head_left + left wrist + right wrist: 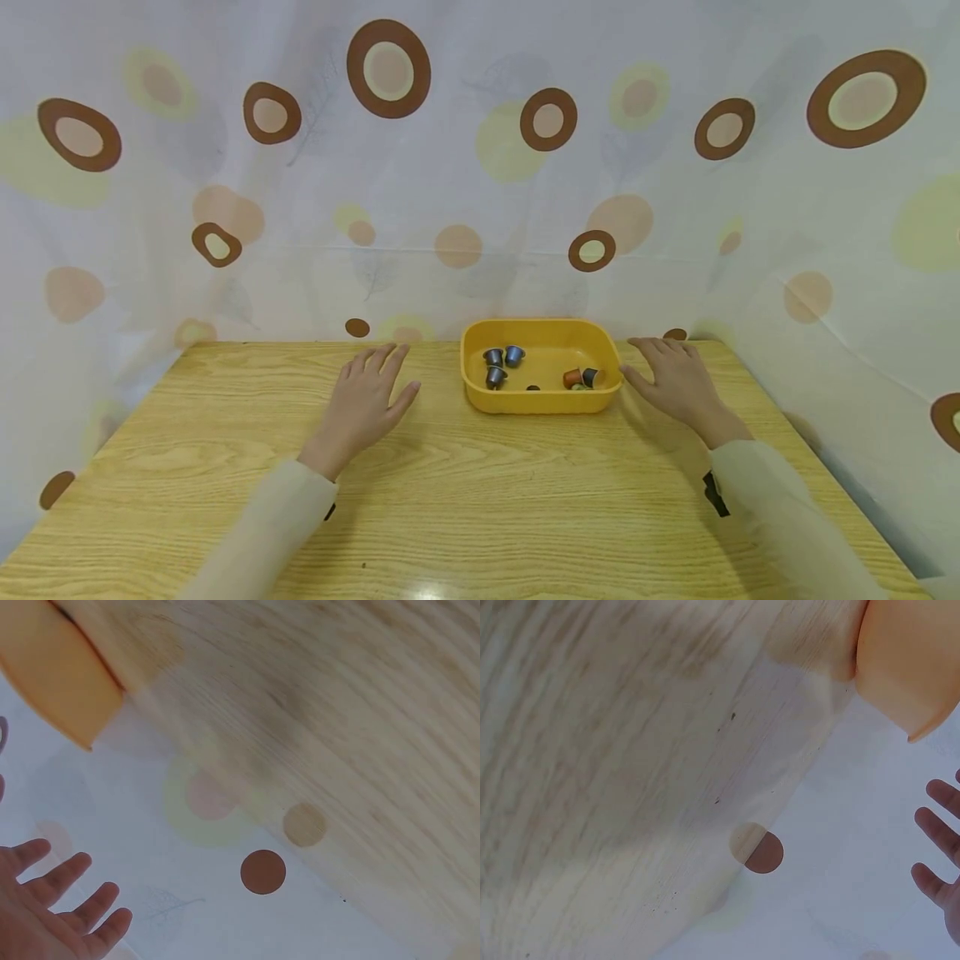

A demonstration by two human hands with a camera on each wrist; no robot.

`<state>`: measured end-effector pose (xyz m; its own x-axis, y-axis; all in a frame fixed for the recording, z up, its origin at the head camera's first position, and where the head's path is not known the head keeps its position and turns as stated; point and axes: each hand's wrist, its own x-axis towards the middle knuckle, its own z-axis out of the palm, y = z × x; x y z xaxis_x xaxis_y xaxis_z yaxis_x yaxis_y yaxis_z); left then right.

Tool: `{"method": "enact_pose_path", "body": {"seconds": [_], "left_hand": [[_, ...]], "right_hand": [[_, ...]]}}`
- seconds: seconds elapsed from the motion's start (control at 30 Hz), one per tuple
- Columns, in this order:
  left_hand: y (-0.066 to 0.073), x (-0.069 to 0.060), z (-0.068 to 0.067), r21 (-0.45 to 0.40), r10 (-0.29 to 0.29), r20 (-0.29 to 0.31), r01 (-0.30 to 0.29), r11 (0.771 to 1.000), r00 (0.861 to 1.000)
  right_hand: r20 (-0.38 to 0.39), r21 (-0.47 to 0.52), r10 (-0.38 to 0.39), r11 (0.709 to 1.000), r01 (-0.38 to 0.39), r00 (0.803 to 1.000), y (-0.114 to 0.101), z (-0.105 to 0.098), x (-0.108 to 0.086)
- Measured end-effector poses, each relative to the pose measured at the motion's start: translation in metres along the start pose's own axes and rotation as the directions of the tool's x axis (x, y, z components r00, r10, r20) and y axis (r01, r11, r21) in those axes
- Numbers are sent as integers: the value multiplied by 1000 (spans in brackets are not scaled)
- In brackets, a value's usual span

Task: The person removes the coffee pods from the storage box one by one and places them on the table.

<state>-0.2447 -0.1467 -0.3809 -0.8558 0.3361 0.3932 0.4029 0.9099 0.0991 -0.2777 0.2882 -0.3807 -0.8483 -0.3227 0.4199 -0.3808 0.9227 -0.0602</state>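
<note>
A yellow plastic basin (540, 403) sits at the back of the wooden table. Inside it on the left lie dark blue-grey coffee capsules (495, 377), and on the right an orange capsule (572, 377) beside a dark one (591, 378). My left hand (365, 402) hovers left of the basin, apart from it, fingers spread and holding nothing. Close by the basin's right end is my right hand (675, 385), its fingers extended; whether the thumb touches the rim I cannot tell. Both wrist views show spread fingers and part of the basin's outer wall (64, 667) (907, 667).
The wooden table (480, 500) reaches back to a white curtain (450, 183) with brown, yellow and peach ovals. More of this curtain hangs along the left and right sides. Dark straps show at both sleeve cuffs.
</note>
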Motion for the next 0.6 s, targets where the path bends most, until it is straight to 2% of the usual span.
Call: {"method": "enact_pose_path", "body": {"seconds": [0.27,0.5,0.6], "left_hand": [[14,16,10,-12,20,4,-20,1000,1000],[25,27,20,-1,30,-13,-30,1000,999],[30,31,25,19,29,-2,-29,999,1000]], "right_hand": [[-26,-9,-17,1000,17,1000,-3,3,8],[23,-17,4,1000,-3,1000,-5,8,16],[41,-9,13,1000,-12,999,-6,9,18]]}}
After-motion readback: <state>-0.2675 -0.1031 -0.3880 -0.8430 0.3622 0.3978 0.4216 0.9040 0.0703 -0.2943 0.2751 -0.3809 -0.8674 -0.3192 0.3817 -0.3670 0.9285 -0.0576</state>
